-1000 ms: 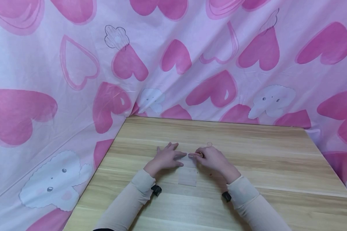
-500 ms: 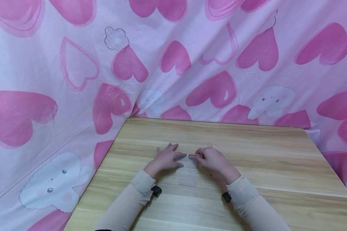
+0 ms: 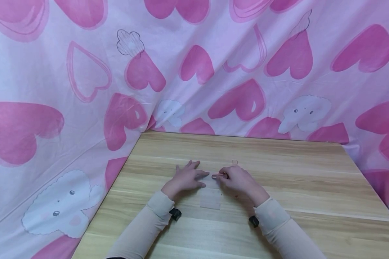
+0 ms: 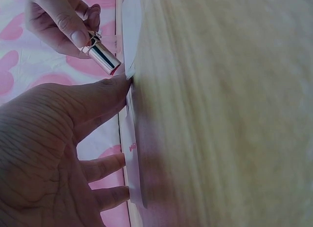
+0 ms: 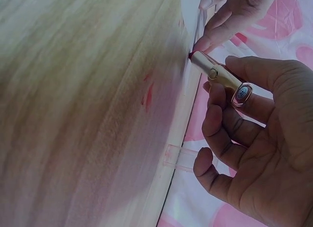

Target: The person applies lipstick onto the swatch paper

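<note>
My right hand [image 3: 241, 178] pinches a gold lipstick [image 3: 218, 176] between thumb and fingers. Its red tip points left and, in the right wrist view, meets or nearly meets a thin white sheet [image 5: 189, 14]; contact is hard to tell. In the head view the pale sheet [image 3: 210, 199] lies flat on the wooden table between the hands. My left hand [image 3: 187, 177] has its fingers spread and rests at the sheet's left edge. The left wrist view shows the left thumb [image 4: 102, 97] touching the sheet and a small pink mark [image 4: 132, 147] on it.
A small clear square-rimmed cap [image 3: 235, 162] sits on the table [image 3: 278, 158] just beyond the right hand. Red smears [image 5: 148, 96] mark the table by that hand. A pink heart-patterned cloth [image 3: 194, 104] hangs behind and to the left.
My right hand has drawn the lipstick's tip slightly toward me over the sheet. The left hand has stayed in place.
</note>
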`<control>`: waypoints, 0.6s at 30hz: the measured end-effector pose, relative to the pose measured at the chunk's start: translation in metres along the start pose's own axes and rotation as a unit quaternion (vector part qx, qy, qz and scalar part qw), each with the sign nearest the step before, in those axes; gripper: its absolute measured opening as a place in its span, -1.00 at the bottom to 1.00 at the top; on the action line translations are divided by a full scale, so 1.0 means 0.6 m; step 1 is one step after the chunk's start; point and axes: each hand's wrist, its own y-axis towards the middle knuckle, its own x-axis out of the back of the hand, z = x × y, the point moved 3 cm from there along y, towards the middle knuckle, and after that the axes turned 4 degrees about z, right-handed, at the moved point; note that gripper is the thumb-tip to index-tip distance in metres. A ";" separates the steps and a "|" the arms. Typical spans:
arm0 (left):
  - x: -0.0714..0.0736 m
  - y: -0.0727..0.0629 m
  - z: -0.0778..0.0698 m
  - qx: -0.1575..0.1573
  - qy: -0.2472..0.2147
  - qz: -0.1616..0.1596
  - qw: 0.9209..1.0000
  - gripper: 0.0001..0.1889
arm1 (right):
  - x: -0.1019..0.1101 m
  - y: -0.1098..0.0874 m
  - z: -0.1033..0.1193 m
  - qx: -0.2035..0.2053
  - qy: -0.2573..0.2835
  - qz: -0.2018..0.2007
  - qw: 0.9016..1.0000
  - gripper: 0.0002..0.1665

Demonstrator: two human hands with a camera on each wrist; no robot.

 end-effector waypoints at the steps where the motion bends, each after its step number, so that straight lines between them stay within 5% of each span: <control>1: 0.000 0.000 0.000 0.000 0.000 0.000 1.000 -0.47 | 0.000 0.000 0.000 -0.004 0.004 0.004 1.000 -0.81; 18: 0.001 0.000 -0.001 0.002 -0.002 -0.001 1.000 -0.47 | -0.002 -0.002 0.004 0.003 -0.016 0.014 1.000 -0.83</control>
